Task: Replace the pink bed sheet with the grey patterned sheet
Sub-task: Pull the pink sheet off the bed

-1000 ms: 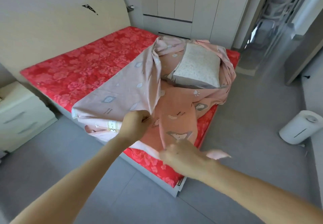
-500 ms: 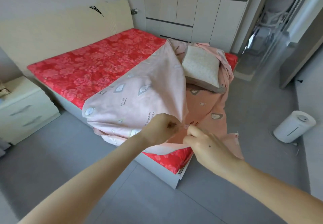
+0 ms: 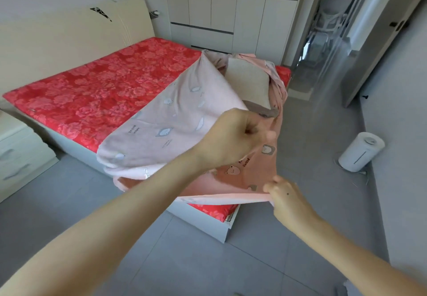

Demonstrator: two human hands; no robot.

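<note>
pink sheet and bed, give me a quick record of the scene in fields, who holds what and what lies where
mattress: red floral, mostly uncovered
pink sheet: bunched at the foot end, partly lifted, pale underside showing
left hand: grips a raised fold of the pink sheet
right hand: pinches the sheet's edge, lower down
pillow: lies on the bunched sheet
white canister: stands on the floor, right of the mattress

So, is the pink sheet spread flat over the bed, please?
No: the pink sheet is gathered at one end, leaving the red mattress bare.
</note>
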